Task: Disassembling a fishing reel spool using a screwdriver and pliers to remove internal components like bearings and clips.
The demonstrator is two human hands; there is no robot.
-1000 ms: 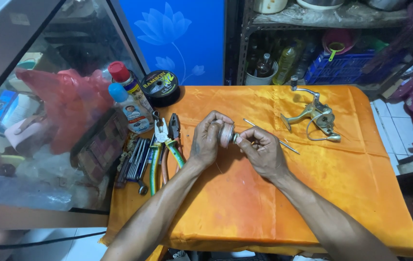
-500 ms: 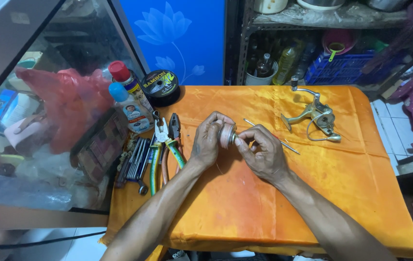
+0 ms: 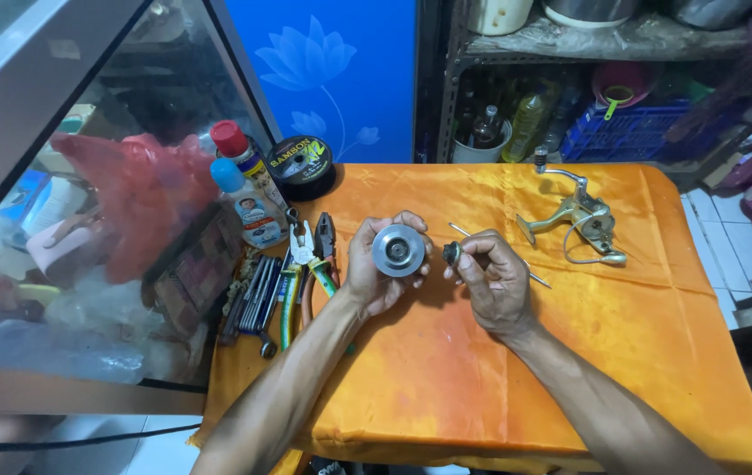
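2 capped bottles (image 3: 248, 189) and a round black spool (image 3: 300, 164) beyond the left hand (image 3: 374, 268), which grips a metal spool (image 3: 398, 251); right hand (image 3: 492, 283) pinches a small black knob (image 3: 451, 254) just beside it

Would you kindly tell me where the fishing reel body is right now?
In the head view, the fishing reel body lies on the orange cloth toward the table's far right, beyond the right hand, untouched.

Orange cloth (image 3: 499, 369), silver spool (image 3: 398, 251), blue wall panel (image 3: 341, 70) (lotus-patterned), red bag (image 3: 134, 189).
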